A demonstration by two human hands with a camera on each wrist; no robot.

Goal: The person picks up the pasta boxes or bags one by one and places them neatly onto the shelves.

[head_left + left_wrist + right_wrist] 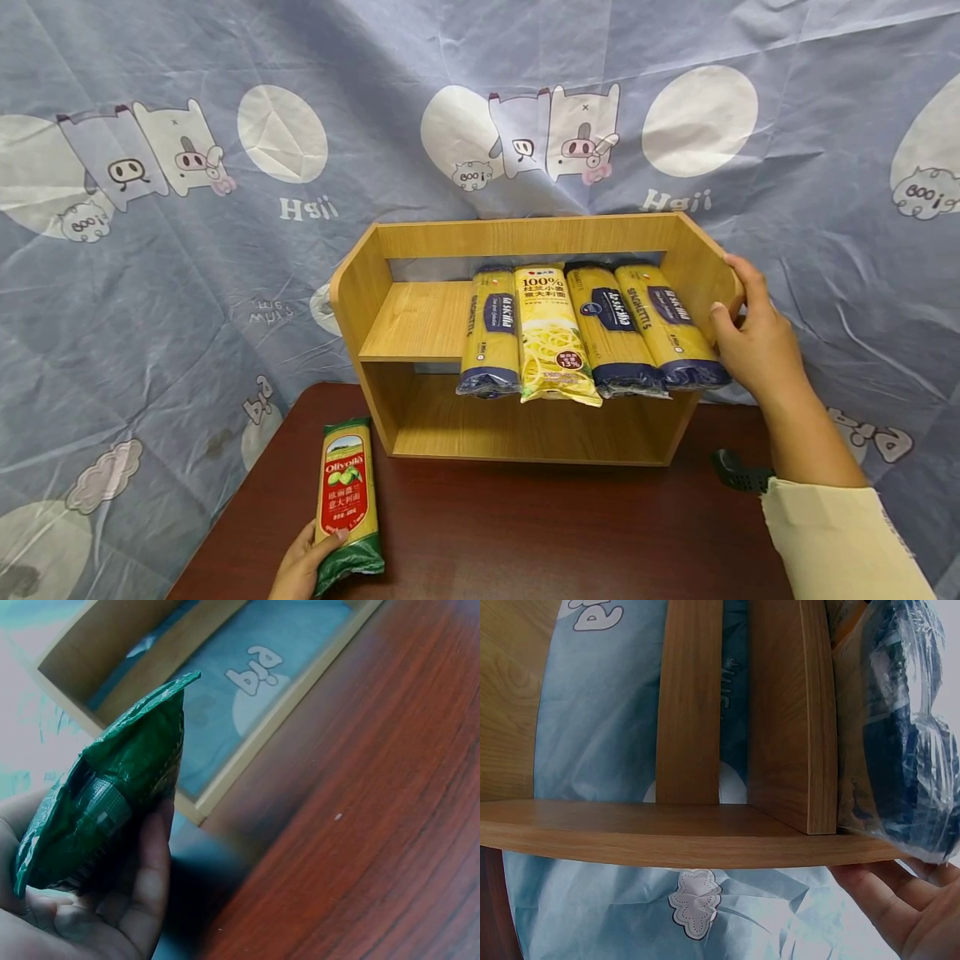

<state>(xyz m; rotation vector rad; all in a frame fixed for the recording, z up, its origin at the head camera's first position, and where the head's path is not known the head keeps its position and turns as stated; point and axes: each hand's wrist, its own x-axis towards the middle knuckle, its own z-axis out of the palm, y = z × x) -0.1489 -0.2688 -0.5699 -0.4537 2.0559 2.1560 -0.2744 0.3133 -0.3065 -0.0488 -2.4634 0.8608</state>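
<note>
My left hand point(303, 562) grips a spaghetti packet point(347, 483) by its lower end, thumb on the front. The packet has a red label and green ends, and it is left of a two-tier wooden shelf point(420, 321). In the left wrist view, fingers wrap the packet's green end point(112, 795). On the shelf's right side panel, my right hand point(761, 342) holds the front edge, thumb inside and fingers outside. The right wrist view has that hand point(892, 907) beside the panel's edge point(705, 844), close to a blue-ended packet point(907, 750).
Several spaghetti packets lie side by side on the upper tier, including a yellow-and-white one point(555, 333), their ends jutting past the front. The shelf stands on a dark red table point(570, 525). A patterned cloth point(375, 108) hangs behind, and a black strap-like item point(738, 473) lies at right.
</note>
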